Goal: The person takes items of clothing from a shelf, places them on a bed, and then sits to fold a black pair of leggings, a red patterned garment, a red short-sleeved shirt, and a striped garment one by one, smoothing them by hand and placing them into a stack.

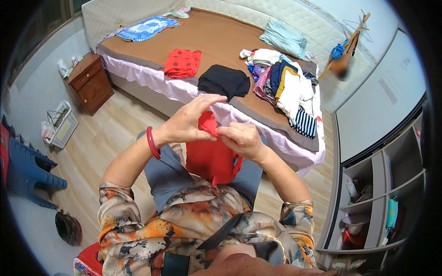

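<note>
In front of my torso, a piece of red cloth [212,158] hangs over my lap, its upper part raised between my two hands. My right hand [241,138] is closed in a pinch on the raised edge. My left hand [191,117], a dark red bangle on its wrist, curves round a bunched part of the cloth, with the thumb below and the fingers reaching out above. Whether the cloth is a garment I cannot tell. Beyond my hands, a folded black garment [224,80] and a folded red checked garment [183,63] lie on the bed.
On the brown bed cover [221,39] a pile of mixed clothes [281,80] lies at the right. A wooden nightstand [90,83] and a white basket [62,129] stand left. A blue stool [32,170] is nearer. Open shelves [377,202] stand at the right.
</note>
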Demonstrator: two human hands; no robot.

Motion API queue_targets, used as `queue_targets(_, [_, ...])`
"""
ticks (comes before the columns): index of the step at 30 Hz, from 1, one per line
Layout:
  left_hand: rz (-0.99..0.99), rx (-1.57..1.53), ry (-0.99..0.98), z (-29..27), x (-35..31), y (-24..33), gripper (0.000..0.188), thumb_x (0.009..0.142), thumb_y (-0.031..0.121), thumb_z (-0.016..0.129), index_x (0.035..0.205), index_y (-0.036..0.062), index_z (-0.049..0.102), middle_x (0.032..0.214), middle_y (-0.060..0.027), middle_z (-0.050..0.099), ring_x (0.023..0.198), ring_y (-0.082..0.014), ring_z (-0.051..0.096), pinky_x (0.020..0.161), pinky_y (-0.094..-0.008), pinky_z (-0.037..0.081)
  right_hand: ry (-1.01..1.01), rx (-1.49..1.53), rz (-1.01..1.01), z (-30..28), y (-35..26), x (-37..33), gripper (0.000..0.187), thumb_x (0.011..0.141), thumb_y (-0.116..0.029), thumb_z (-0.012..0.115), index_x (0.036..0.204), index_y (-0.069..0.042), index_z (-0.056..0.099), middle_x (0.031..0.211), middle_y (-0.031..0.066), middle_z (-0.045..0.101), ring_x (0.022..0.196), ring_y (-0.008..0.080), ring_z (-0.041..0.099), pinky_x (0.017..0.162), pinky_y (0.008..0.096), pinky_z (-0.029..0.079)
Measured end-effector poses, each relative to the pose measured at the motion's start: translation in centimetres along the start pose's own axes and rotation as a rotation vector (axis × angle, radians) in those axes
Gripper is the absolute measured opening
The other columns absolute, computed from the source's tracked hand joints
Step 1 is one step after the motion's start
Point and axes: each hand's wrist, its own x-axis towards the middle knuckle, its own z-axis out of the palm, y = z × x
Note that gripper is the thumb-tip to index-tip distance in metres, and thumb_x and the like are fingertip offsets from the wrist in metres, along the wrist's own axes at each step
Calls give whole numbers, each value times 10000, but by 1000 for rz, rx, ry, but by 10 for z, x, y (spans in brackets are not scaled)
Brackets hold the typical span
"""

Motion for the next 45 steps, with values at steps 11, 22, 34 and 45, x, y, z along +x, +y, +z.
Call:
queue_targets(11, [-207,-295,-202,9,-18,-8,349,638,90,758,937,11,597,862,-58,604,777,-147,571,708,-270,463,-145,27,113,-18,-4,-6,240,693,-2,648,912,-96,619,624,55,496,543,213,548,477,312,430])
queue_targets(22, [-435,-575,-131,8,-42,-19,225,784,100,676,973,2,602,906,-35,598,851,-117,562,770,-266,463,-146,120,274,-19,0,-15,183,709,3,632,886,-45,626,755,94,613,671,235,612,593,295,482])
queue_targets(34, [-293,-37,56,36,-26,5,346,729,292,693,936,28,610,813,-138,616,772,-271,615,694,-360,476,-114,103,314,-10,0,-9,145,754,-69,651,894,-36,633,767,108,622,677,242,620,602,305,486])
queue_targets(45, [-193,-233,-36,12,5,9,93,784,-37,576,865,-9,610,820,-70,580,766,-141,551,684,-248,438,-4,356,557,-28,8,-13,148,796,-123,655,877,-4,621,751,99,612,659,198,583,602,277,454])
